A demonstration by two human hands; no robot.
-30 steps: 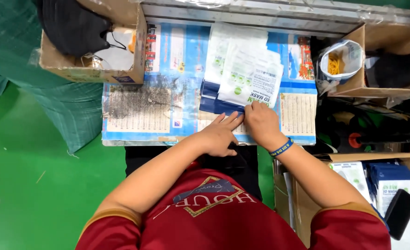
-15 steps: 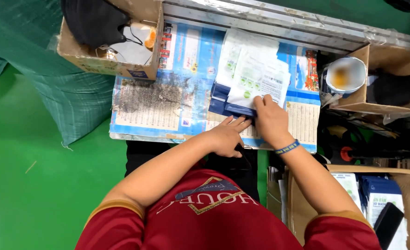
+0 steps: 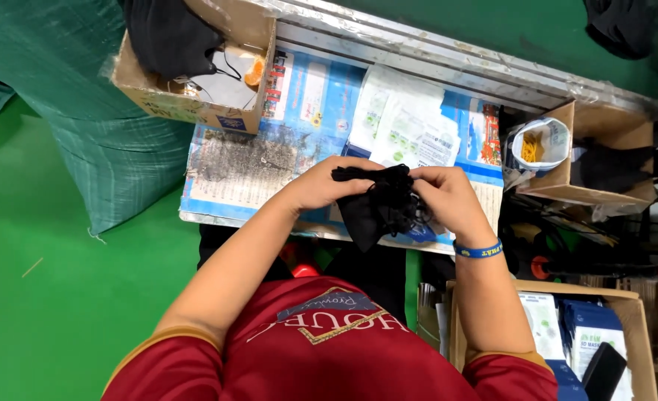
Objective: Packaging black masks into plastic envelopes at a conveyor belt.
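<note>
Over the blue-papered table (image 3: 247,167), both hands' fingers (image 3: 358,172) pinch shut on black masks (image 3: 377,204).

Both hands are now raised off the printed table sheet (image 3: 269,160), where earlier they pressed flat on a white packet. The left hand (image 3: 321,186) and right hand (image 3: 448,197) now grip a bunch of black masks (image 3: 381,204) between them, at 6 o'clock from the white packets (image 3: 403,126).

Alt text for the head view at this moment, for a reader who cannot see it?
Seen from above, a person's left hand and right hand together hold a bundle of black face masks over a small table covered in blue printed sheets. Cardboard boxes stand at both ends, and white packets lie behind the hands.
</note>
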